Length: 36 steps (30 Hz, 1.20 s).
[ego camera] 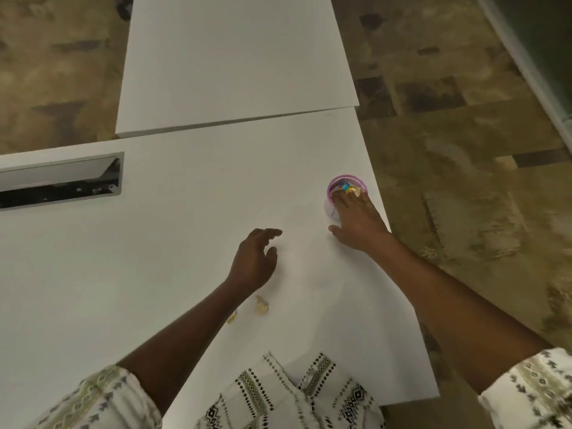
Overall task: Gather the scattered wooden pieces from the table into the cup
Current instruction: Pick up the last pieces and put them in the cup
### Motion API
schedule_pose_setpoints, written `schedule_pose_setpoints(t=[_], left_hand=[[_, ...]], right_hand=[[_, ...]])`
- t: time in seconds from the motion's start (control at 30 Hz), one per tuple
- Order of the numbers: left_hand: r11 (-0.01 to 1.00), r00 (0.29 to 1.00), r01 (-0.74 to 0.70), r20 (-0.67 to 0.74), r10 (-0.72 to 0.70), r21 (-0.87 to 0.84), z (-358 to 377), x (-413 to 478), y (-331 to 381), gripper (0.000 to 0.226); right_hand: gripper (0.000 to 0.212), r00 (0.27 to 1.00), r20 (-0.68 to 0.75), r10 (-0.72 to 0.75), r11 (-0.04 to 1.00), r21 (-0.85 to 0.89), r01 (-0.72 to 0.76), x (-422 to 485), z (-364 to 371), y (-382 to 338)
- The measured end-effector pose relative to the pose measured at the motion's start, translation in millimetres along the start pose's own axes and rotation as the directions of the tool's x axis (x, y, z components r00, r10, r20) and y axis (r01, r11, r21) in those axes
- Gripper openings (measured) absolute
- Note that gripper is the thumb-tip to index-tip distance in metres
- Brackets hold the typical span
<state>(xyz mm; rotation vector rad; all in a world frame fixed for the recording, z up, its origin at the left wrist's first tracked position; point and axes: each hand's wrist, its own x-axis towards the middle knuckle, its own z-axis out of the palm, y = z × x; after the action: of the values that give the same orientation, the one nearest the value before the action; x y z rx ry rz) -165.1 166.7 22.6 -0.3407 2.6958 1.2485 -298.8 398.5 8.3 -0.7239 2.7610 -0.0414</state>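
Note:
A clear cup with a pink rim [346, 178] stands near the right edge of the white table [192, 218]. Coloured and pale wooden pieces [350, 189] lie inside it. My right hand [359, 222] reaches over the cup's near side, fingertips at the rim, thumb spread on the table; whether it holds a piece is unclear. My left hand [255, 260] hovers over the table's middle, fingers apart and holding nothing. Two pale wooden pieces lie just behind it: one [261, 305] near the wrist, another [232, 318] partly hidden by the forearm.
A second white table [235, 63] abuts the far side. A recessed metal cable slot [62, 181] is set into the table at the left. The table's right edge runs close to the cup, with patterned carpet [464, 150] beyond. My patterned shirt hangs over the near edge.

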Motion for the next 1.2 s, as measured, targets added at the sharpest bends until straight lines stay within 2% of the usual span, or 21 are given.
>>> schedule_pose_setpoints(t=[0.1, 0.2, 0.33, 0.4, 0.47, 0.53, 0.6, 0.67, 0.77, 0.93, 1.2], left_hand=[[0.997, 0.996, 0.083, -0.036, -0.082, 0.001, -7, -31, -30, 0.038], [0.987, 0.986, 0.159, -0.061, -0.158, 0.020, -16, -58, -58, 0.037], [0.976, 0.974, 0.211, -0.101, -0.205, 0.054, -26, -89, -90, 0.033], [0.965, 0.965, 0.248, -0.104, -0.240, 0.079, -28, -102, -103, 0.032], [0.955, 0.959, 0.276, -0.094, -0.266, 0.108, -28, -114, -114, 0.032], [0.946, 0.960, 0.280, -0.079, -0.270, 0.162, -26, -123, -122, 0.032], [0.930, 0.958, 0.287, -0.070, -0.279, 0.228, -24, -130, -127, 0.030], [0.917, 0.948, 0.319, -0.080, -0.309, 0.240, -23, -135, -131, 0.025], [0.912, 0.939, 0.344, -0.095, -0.331, 0.224, -24, -143, -138, 0.025], [0.902, 0.930, 0.367, -0.091, -0.355, 0.227, -35, -161, -154, 0.027], [0.908, 0.931, 0.365, -0.096, -0.353, 0.203, -56, -178, -179, 0.025]], right_hand=[[0.075, 0.999, 0.038, 0.016, 1.000, -0.016, -0.016, 4, -4, -4], [0.066, 0.999, 0.028, 0.045, 0.998, 0.049, -0.046, 6, -12, -7], [0.050, 0.982, -0.119, 0.144, 0.986, 0.104, -0.132, 0, -24, -18], [0.044, 0.966, -0.218, 0.141, 0.987, 0.111, -0.119, -11, -27, -34], [0.043, 0.962, -0.244, 0.123, 0.978, 0.195, -0.075, -28, -22, -60], [0.045, 0.984, -0.167, 0.056, 0.955, 0.295, -0.005, -48, -5, -92], [0.051, 0.997, -0.006, -0.076, 0.940, 0.333, 0.074, -70, 25, -126], [0.057, 0.976, 0.146, -0.161, 0.936, 0.335, 0.105, -90, 55, -157], [0.067, 0.959, 0.248, -0.135, 0.950, 0.309, 0.053, -113, 86, -197], [0.073, 0.967, 0.255, -0.010, 0.965, 0.256, -0.057, -125, 101, -257], [0.074, 0.981, 0.188, -0.052, 0.987, 0.160, 0.022, -109, 116, -303]])
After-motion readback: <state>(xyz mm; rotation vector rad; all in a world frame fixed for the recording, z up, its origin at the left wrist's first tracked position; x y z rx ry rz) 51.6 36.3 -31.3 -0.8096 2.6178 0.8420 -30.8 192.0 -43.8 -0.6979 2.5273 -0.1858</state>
